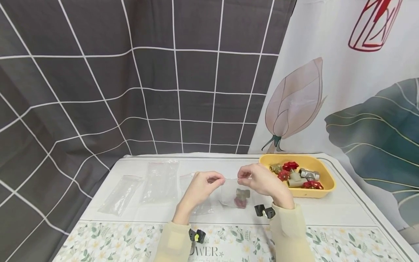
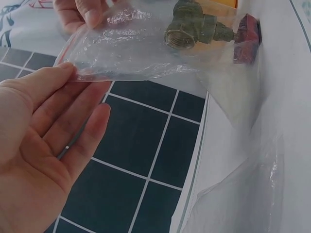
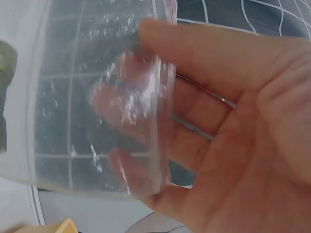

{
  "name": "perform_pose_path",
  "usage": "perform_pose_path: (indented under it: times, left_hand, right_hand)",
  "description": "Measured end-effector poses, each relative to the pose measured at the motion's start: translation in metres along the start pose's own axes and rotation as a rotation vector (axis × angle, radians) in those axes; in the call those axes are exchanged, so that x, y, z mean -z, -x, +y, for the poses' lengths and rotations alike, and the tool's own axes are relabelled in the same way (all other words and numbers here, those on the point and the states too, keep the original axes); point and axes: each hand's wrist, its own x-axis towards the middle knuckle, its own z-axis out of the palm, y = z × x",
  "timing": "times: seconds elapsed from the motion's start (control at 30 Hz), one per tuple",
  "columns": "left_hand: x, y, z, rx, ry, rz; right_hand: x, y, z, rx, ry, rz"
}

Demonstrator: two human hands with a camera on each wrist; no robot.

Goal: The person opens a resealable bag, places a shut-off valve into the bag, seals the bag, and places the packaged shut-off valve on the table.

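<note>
A clear zip bag (image 1: 227, 196) hangs upright between both hands, its mouth at the top. Inside, low in the bag, sits a greenish brass valve (image 2: 194, 29) with a red handle (image 2: 247, 41) at the bottom. My left hand (image 1: 204, 185) pinches one end of the bag's mouth between thumb and index finger, the other fingers loosely spread in the left wrist view. At the opposite end my right hand (image 1: 262, 180) pinches the seal strip between thumb and fingers, with several fingers showing through the plastic in the right wrist view.
Flat clear bags lie to the left: a narrow one (image 1: 121, 194), a wider one (image 1: 160, 182), and another (image 1: 203, 209) partly behind the left hand. A yellow bin (image 1: 296, 193) with several valves and pipe fittings stands at the right. A dark grid curtain (image 1: 196, 105) hangs behind.
</note>
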Motion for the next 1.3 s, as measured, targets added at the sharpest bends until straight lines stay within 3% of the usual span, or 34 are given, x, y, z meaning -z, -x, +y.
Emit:
perform_pose_path:
  times: [0.2, 0.87, 1.3]
  left_hand:
    - [0.0004, 0.0008, -0.0011, 0.003, 0.003, 0.001]
    - [0.0029, 0.0013, 0.0022, 0.030, 0.001, -0.009]
    - [0.0024, 0.0017, 0.0007, 0.024, 0.000, -0.009]
  right_hand:
    - [0.0018, 0.0032, 0.0057, -0.041, -0.021, -0.018]
    - [0.0023, 0.0049, 0.0082, 0.015, -0.087, -0.026]
    - [0.0058, 0.0062, 0.0093, -0.052, -0.108, -0.056]
